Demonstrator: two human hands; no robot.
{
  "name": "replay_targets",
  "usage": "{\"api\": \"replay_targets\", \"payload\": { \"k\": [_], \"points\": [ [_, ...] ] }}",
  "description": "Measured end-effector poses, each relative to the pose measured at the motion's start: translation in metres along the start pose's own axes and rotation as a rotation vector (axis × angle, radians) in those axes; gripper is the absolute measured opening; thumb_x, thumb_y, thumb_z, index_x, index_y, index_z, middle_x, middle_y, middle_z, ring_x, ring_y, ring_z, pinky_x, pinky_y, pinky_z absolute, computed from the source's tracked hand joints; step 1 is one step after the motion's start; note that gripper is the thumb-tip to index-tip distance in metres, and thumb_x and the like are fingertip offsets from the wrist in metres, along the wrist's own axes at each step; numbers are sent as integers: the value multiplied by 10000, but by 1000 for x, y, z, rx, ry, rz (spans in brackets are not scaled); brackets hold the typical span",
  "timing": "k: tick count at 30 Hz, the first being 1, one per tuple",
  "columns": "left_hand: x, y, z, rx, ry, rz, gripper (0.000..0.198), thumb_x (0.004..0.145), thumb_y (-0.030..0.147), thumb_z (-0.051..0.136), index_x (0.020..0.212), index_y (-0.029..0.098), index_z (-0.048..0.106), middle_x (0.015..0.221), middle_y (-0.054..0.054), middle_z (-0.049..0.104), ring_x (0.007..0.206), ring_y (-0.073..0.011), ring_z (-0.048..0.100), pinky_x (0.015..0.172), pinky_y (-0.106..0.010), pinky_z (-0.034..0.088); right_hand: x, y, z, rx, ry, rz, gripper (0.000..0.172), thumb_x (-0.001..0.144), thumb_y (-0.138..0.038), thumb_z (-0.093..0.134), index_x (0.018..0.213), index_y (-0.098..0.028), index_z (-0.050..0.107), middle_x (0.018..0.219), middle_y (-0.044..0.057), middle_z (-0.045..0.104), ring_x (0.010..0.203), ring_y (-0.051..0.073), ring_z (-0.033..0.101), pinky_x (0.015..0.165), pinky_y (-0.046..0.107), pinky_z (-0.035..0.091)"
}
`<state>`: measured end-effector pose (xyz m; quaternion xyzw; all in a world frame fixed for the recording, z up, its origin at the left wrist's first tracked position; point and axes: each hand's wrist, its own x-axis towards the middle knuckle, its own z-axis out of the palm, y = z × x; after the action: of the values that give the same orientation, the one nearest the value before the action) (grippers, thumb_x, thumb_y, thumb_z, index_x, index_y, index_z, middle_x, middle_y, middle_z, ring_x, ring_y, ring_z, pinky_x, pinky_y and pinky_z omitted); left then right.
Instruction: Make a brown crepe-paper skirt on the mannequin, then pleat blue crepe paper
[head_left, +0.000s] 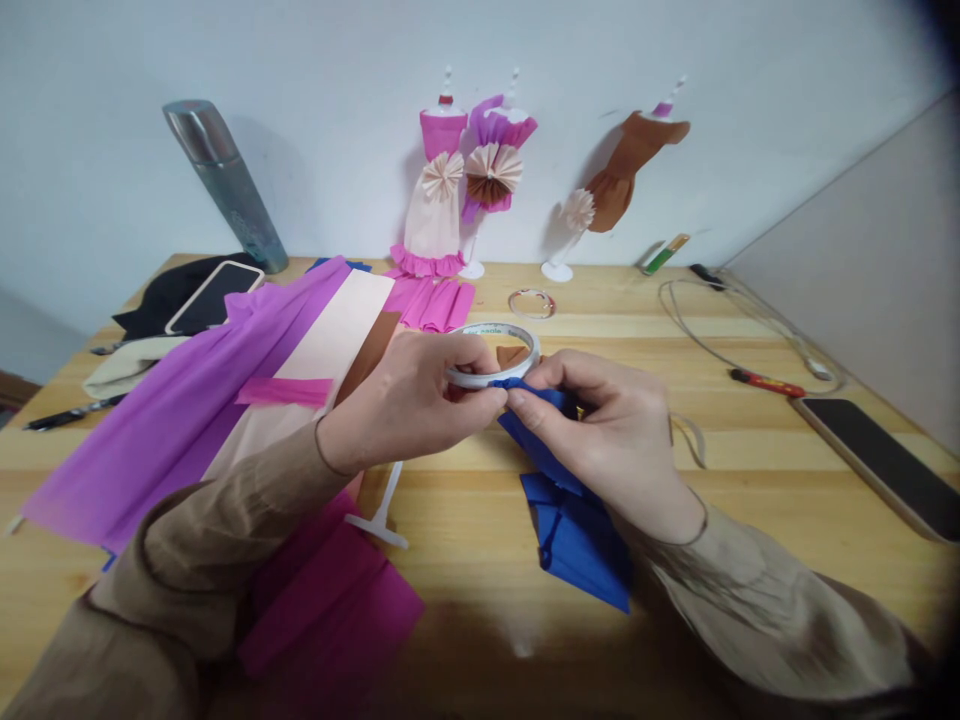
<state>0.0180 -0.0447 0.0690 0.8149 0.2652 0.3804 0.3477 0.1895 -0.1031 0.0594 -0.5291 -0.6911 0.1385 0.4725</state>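
My left hand (427,390) is closed round the near side of a white tape roll (529,350) with green print inside its ring. Its thumb and fingertip also meet the gathered edge of blue crepe paper (540,430). My right hand (615,430) pinches that same edge just beside them. From there the blue paper hangs down, and a folded part (581,545) shows below, over the table. Part of the blue paper is hidden behind my right fingers. A small piece of brown paper (511,356) can be seen through the ring.
Purple crepe paper (225,390), cream paper (330,330) and magenta paper (337,600) spread across the left. Small dress forms in paper dresses (439,215) stand by the wall, near a leaning bottle (232,190). Phones (877,460), a cable (675,310) and a screwdriver-like red tool (769,383) lie about.
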Motion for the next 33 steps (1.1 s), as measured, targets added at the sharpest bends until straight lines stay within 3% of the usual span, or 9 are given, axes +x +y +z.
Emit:
{"api": "replay_targets", "payload": {
  "k": [13,19,24,33],
  "points": [
    [0,-2,4,36,55,-12,181,781,179,593,608,128,601,595,7,574,542,-65,481,475,-174,356,-3,-4,2,-76,-2,-95,139,809,-162,660,688,-197,601,587,-34,592,506,91,476,510,246,387],
    [2,3,1,166,75,40,156,710,97,575,557,129,575,478,51,475,475,-39,375,456,-173,288,0,-10,-5,4,-82,-34,147,804,-192,623,666,-212,577,601,-9,603,540,131,529,521,274,405],
    [3,3,-1,201,69,74,152,676,81,566,534,135,561,447,62,427,467,-39,345,447,-173,275,3,-8,-9,20,-73,27,148,804,-200,610,664,-226,570,632,12,615,572,157,540,555,302,429],
    [1,-2,0,196,92,53,132,687,92,568,566,120,612,469,39,507,446,-35,380,424,-165,276,4,-8,-9,15,-154,23,63,789,-212,625,726,-210,621,669,15,645,610,161,557,591,306,431]
  ]
}}
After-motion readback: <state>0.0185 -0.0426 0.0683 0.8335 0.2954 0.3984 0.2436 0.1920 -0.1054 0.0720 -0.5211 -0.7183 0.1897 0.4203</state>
